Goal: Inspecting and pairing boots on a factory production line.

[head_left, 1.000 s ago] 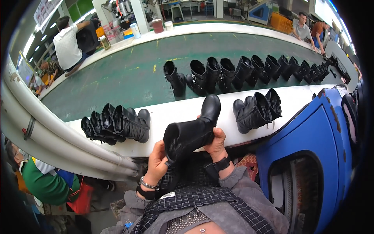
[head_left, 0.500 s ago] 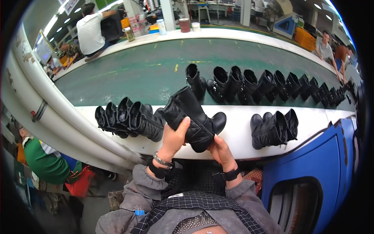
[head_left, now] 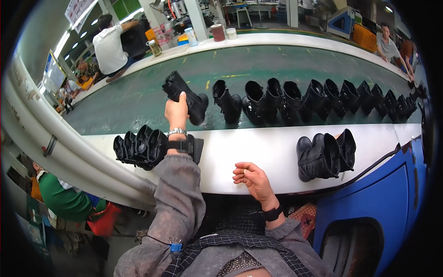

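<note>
A black ankle-high boot [head_left: 187, 99] is gripped by its shaft in my left hand [head_left: 176, 112]. It tilts over the green conveyor belt [head_left: 147, 74], left of a long row of similar black boots [head_left: 291, 101]. Above the white ledge [head_left: 221, 157] my right hand [head_left: 253, 181] hangs with nothing in it, fingers loosely bent and apart. Beside my left forearm, a cluster of black boots [head_left: 140, 147] stands on the ledge, partly hidden by the arm. More black boots [head_left: 323, 154] stand on the ledge to the right.
A blue machine [head_left: 369, 194] flanks the ledge at right, and thick pale pipes [head_left: 69, 134] run along the left. Cans and jars [head_left: 218, 32] line the belt's far edge. Other people sit beyond the belt and at lower left.
My left hand has carried the boot forward and left, from over the ledge to over the belt. My right hand has let go of it and stays near the ledge.
</note>
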The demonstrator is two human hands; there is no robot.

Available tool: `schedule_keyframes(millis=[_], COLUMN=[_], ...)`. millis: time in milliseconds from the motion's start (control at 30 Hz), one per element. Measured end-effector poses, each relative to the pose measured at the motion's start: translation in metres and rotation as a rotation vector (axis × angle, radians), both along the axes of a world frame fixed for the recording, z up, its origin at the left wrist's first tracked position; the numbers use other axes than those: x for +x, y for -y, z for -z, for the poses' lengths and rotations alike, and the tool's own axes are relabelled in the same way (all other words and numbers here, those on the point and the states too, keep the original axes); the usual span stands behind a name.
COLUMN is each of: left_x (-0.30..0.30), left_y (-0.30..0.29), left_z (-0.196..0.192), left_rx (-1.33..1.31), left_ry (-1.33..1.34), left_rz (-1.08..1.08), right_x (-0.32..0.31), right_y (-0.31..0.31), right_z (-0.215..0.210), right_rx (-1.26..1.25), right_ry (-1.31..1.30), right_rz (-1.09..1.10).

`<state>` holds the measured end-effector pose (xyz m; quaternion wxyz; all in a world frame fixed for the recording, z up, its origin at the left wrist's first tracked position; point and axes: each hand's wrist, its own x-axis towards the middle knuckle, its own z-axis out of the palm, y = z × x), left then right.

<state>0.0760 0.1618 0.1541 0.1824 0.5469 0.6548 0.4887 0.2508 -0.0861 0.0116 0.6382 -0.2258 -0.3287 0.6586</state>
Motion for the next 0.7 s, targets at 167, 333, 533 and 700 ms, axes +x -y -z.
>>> schedule_keyframes(millis=[167,333,533,700], left_x=[0.009,-0.006,0.01,0.02], left_y=[-0.085,-0.116,-0.036,0.1], left_z=[0.088,0.147,0.108,0.092], left_rx=[0.058,-0.024,-0.187,-0.106], left_ry=[0.11,0.365,0.492,0.414], left_rz=[-0.121,-0.223,0.308,0.617], right_x=[0.001,0.001,-0.004,-0.005], right_y=[0.002,0.001,-0.001,-0.001], right_z=[0.001,-0.001,0.001,-0.014], right_rx=[0.008,0.002,-0.027,-0.122], right_ry=[0.026,0.04,0.037,0.151], right_rz=[0.011,0.0,0.022,0.048])
